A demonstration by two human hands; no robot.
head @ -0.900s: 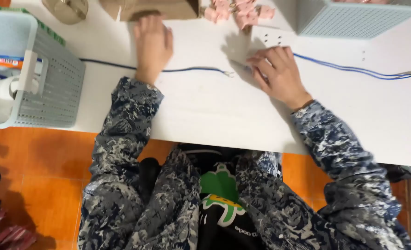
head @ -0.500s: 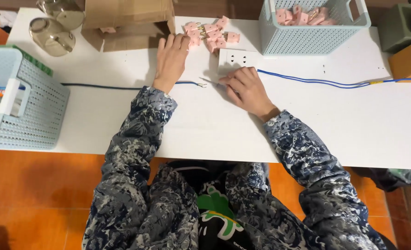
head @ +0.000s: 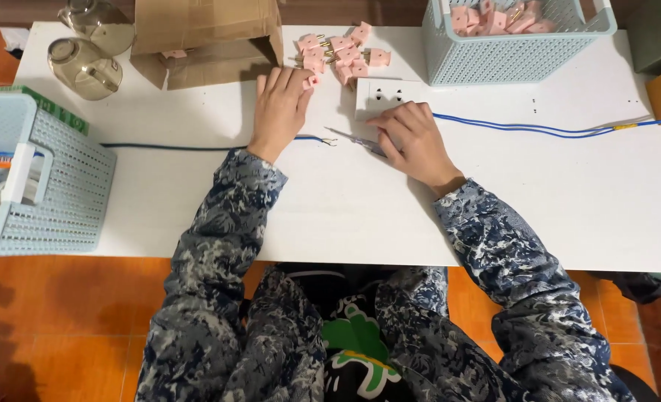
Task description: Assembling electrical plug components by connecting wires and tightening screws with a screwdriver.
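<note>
on the white table (head: 196, 216) my left hand (head: 280, 110) lies flat and loose, gripping nothing, fingertips touching the pile of pink plugs (head: 339, 53) by the cardboard box (head: 204, 33). my right hand (head: 414, 141) rests palm-down, unclenched, on the white socket block (head: 379, 94), with the small pliers (head: 354, 138) at my fingers.

I see a smooth matt white table (head: 538, 193), pink plastic plugs (head: 341, 56) at its twelve o'clock, rough brown cardboard box (head: 204, 33), perforated plastic basket (head: 520, 41), clear glossy glass jars (head: 85, 67).
</note>
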